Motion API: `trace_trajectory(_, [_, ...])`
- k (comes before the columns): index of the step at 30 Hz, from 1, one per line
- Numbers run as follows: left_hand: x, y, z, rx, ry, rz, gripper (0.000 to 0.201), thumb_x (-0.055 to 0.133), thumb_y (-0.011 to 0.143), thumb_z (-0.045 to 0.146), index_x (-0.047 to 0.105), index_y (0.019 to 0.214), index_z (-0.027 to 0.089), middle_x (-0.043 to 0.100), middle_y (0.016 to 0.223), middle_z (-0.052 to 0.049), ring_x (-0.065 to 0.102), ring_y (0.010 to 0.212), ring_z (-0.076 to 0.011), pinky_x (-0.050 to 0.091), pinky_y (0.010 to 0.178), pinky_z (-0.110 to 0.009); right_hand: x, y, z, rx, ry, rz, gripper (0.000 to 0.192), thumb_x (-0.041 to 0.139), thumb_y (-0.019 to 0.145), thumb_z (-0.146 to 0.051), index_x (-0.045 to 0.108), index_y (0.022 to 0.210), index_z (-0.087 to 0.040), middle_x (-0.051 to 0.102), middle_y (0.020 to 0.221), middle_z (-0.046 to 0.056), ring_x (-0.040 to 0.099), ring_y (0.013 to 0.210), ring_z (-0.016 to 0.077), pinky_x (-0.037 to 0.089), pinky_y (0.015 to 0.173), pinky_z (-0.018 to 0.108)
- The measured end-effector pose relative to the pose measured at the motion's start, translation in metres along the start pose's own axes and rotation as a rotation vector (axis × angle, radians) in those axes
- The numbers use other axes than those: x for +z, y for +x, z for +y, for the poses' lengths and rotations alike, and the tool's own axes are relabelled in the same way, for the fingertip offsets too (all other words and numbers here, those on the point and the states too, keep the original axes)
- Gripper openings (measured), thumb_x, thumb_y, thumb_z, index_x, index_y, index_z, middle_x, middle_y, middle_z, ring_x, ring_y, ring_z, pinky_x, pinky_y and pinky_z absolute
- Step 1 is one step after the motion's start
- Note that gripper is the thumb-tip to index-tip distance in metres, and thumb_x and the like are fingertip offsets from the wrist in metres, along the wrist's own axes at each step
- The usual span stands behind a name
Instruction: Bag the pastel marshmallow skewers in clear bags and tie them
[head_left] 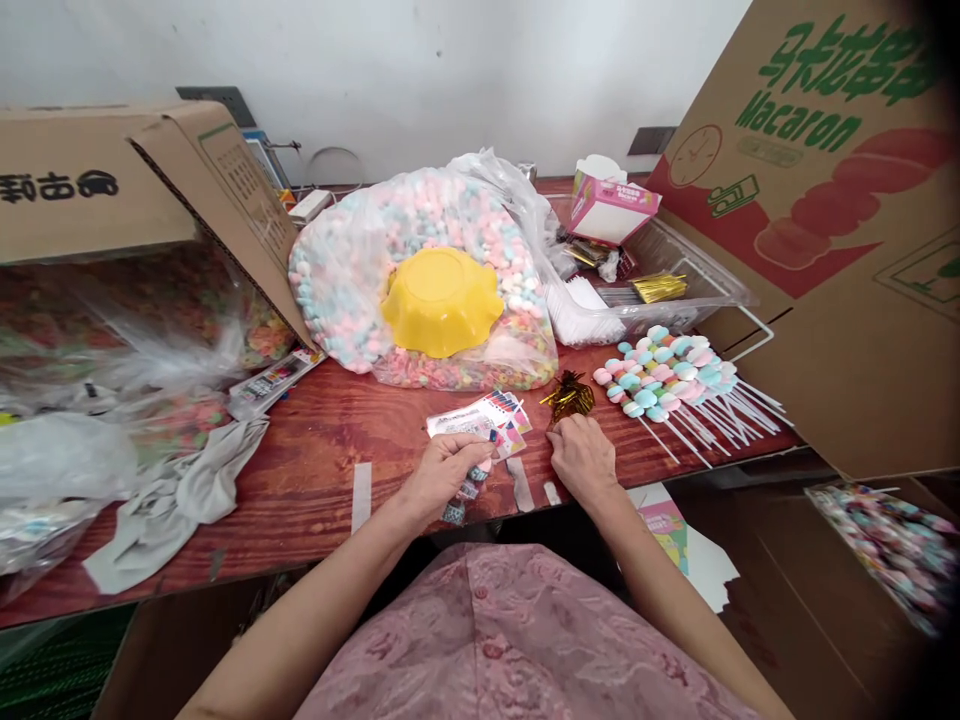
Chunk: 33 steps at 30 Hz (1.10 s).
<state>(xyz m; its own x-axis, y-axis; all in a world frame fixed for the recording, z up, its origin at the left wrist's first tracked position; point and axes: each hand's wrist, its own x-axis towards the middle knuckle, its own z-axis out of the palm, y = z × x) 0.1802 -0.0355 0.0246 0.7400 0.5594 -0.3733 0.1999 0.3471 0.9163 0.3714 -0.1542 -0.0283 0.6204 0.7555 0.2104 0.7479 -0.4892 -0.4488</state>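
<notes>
My left hand [450,468] is closed in a pinch on a patterned plastic wrapper [469,487], with pinkish and teal bits showing below the fingers at the table's front edge. Just beyond it lie printed cards [472,415] in a loose stack. My right hand [585,458] rests with curled fingers against a bunch of gold twist ties [570,395]; what its fingertips hold, if anything, is hidden. To the right of that hand lies a heap of marshmallow skewers [664,375], their white sticks pointing toward the front right.
A big clear bag of marshmallows [337,270] carries an upturned yellow bowl [439,300]. Behind the skewers stands a clear plastic bin [675,240] with more twist ties. Cardboard boxes flank both sides [825,300]. A grey cloth [184,500] lies left.
</notes>
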Motion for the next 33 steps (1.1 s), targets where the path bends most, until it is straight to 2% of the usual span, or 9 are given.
trace_trajectory(4, [-0.002, -0.006, -0.003, -0.066, -0.077, 0.001, 0.033, 0.07, 0.066, 0.044, 0.057, 0.062, 0.014, 0.052, 0.058, 0.002, 0.042, 0.042, -0.0044, 0.026, 0.039, -0.017, -0.011, -0.01, 0.006, -0.076, 0.168, -0.068, 0.021, 0.048, 0.088, -0.025, 0.046, 0.067, -0.021, 0.054, 0.067, 0.002, 0.051, 0.067, 0.0165, 0.04, 0.066, 0.029])
trace_trajectory(7, [0.002, -0.006, -0.007, -0.102, -0.023, -0.025, 0.033, 0.068, 0.068, 0.046, 0.058, 0.061, 0.015, 0.052, 0.058, 0.002, 0.042, 0.045, -0.0051, 0.03, 0.042, -0.017, -0.026, -0.02, -0.004, -0.12, 0.37, -0.053, 0.023, 0.043, 0.094, -0.031, 0.048, 0.074, -0.021, 0.053, 0.067, 0.0, 0.051, 0.063, 0.0142, 0.043, 0.061, 0.026])
trace_trajectory(10, [0.011, 0.001, -0.012, -0.031, 0.057, -0.096, 0.032, 0.063, 0.072, 0.044, 0.059, 0.059, 0.015, 0.052, 0.059, 0.001, 0.043, 0.052, -0.0063, 0.034, 0.049, -0.018, -0.031, -0.023, -0.032, -0.269, 0.586, 0.002, 0.012, 0.05, 0.093, -0.026, 0.058, 0.087, -0.021, 0.061, 0.079, 0.002, 0.057, 0.074, 0.0152, 0.046, 0.068, 0.027])
trace_trajectory(13, [0.015, 0.009, -0.016, 0.092, 0.088, -0.1, 0.027, 0.057, 0.074, 0.037, 0.059, 0.059, 0.015, 0.051, 0.059, 0.002, 0.043, 0.057, -0.0076, 0.035, 0.054, -0.019, -0.024, -0.023, -0.057, -0.475, 0.545, 0.034, 0.017, 0.052, 0.09, -0.015, 0.066, 0.099, -0.022, 0.066, 0.086, 0.004, 0.059, 0.079, 0.0165, 0.047, 0.073, 0.03])
trace_trajectory(15, [0.011, 0.01, -0.016, 0.118, 0.114, -0.084, 0.024, 0.055, 0.074, 0.034, 0.057, 0.059, 0.016, 0.049, 0.057, 0.003, 0.041, 0.056, -0.0076, 0.033, 0.054, -0.019, -0.015, -0.023, -0.063, -0.526, 0.53, 0.065, 0.021, 0.052, 0.09, -0.012, 0.069, 0.1, -0.022, 0.066, 0.082, 0.004, 0.058, 0.076, 0.0164, 0.047, 0.07, 0.03])
trace_trajectory(20, [-0.003, 0.0, -0.011, 0.047, 0.08, -0.039, 0.022, 0.054, 0.073, 0.034, 0.055, 0.06, 0.016, 0.046, 0.057, 0.004, 0.037, 0.051, -0.0073, 0.03, 0.051, -0.02, 0.001, -0.02, -0.058, -0.458, 0.705, -0.108, 0.024, 0.055, 0.09, -0.014, 0.07, 0.105, -0.024, 0.068, 0.084, 0.003, 0.06, 0.077, 0.0151, 0.049, 0.07, 0.03])
trace_trajectory(25, [-0.011, -0.007, -0.009, 0.248, 0.266, -0.038, 0.033, 0.055, 0.081, 0.039, 0.053, 0.058, 0.016, 0.045, 0.06, 0.003, 0.039, 0.06, -0.009, 0.031, 0.058, -0.023, 0.006, -0.014, -0.055, -0.377, 0.816, -0.266, 0.018, 0.058, 0.089, -0.021, 0.072, 0.101, -0.024, 0.07, 0.084, 0.003, 0.064, 0.076, 0.0155, 0.051, 0.069, 0.03])
trace_trajectory(30, [-0.01, -0.005, -0.011, 0.319, 0.304, 0.036, 0.034, 0.053, 0.085, 0.038, 0.054, 0.059, 0.016, 0.047, 0.059, 0.002, 0.041, 0.059, -0.0094, 0.033, 0.059, -0.024, 0.005, -0.021, -0.061, -0.189, 0.883, -0.094, 0.034, 0.067, 0.082, -0.025, 0.062, 0.116, -0.024, 0.065, 0.081, 0.0, 0.06, 0.069, 0.0134, 0.05, 0.064, 0.027])
trace_trajectory(33, [-0.005, -0.005, -0.009, 0.356, 0.263, 0.053, 0.035, 0.055, 0.085, 0.037, 0.055, 0.058, 0.016, 0.05, 0.06, 0.001, 0.043, 0.058, -0.0097, 0.035, 0.059, -0.024, 0.003, -0.027, -0.068, -0.007, 1.01, -0.111, 0.022, 0.071, 0.079, -0.029, 0.063, 0.097, -0.022, 0.065, 0.08, 0.0, 0.059, 0.069, 0.013, 0.048, 0.061, 0.025])
